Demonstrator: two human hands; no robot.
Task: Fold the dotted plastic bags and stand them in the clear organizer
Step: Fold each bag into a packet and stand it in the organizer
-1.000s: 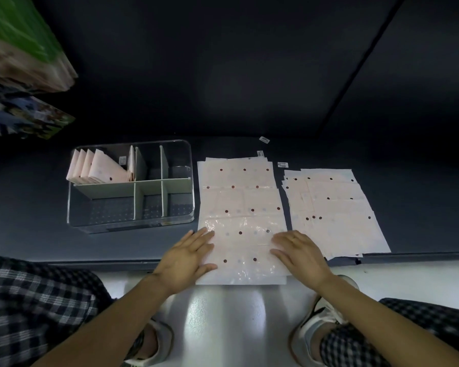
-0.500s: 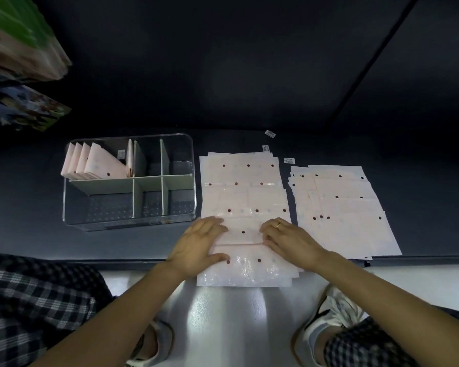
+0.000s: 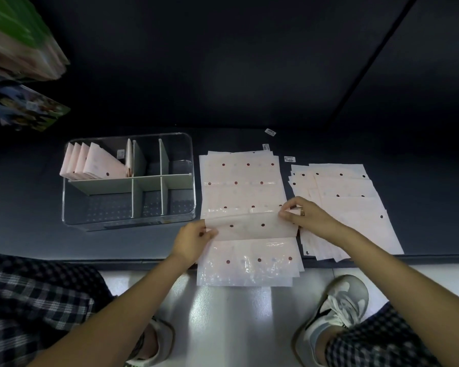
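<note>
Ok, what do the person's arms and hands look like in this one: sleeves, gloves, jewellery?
Both forearms are bare, with no sleeves in view and no gloves. The right hand wears a gold-coloured ring on one of its fingers. The left hand shows no ring, watch or band. Nothing is worn on either wrist, and no markings show.

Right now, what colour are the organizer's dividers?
Pale grey-green dividers inside the clear organizer, best seen in the head view.

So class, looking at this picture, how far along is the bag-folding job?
Done: several folded bags stand in the clear organizer's back-left compartment. In hand: left hand and right hand pinch a part-folded bag. Left: the flat stack beside it.
</note>
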